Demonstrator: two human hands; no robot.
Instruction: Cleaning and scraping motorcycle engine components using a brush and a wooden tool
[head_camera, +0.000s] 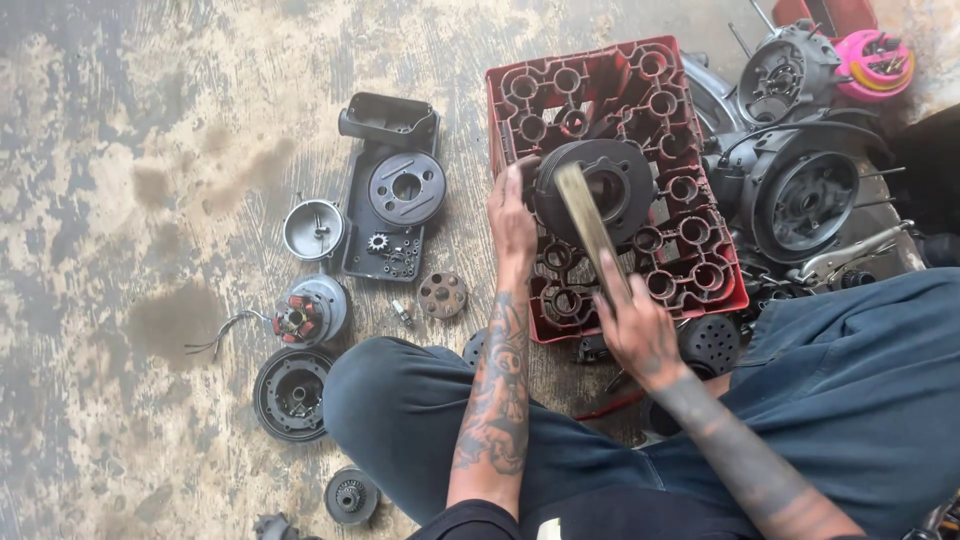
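From the head camera, the left hand (512, 215) rests with its fingers curled against the left rim of a dark grey round metal drum with a wide centre hole (597, 188), steadying it on top of an upturned red plastic crate with round pockets (690, 250) that stands right of centre. The right hand (638, 330) is closed in a fist round the near end of a long flat tan wooden stick (588, 228), which slants up and away so that its far end lies across the drum's face. The stick is blurred, so the step in hand looks like tapping or scrubbing the drum while the other hand braces it; a further stroke would call for a firm hold on the rim so the drum does not slide off the crate. To the left, on the stained concrete floor (150, 150), lie a black oblong engine cover carrying a grey disc (392, 190), a small silver bowl-shaped housing (313, 230), a wound stator with red coils and loose wires (305, 312) and a black ring-shaped cover (291, 394). Far right stands a grey engine casing (805, 195).
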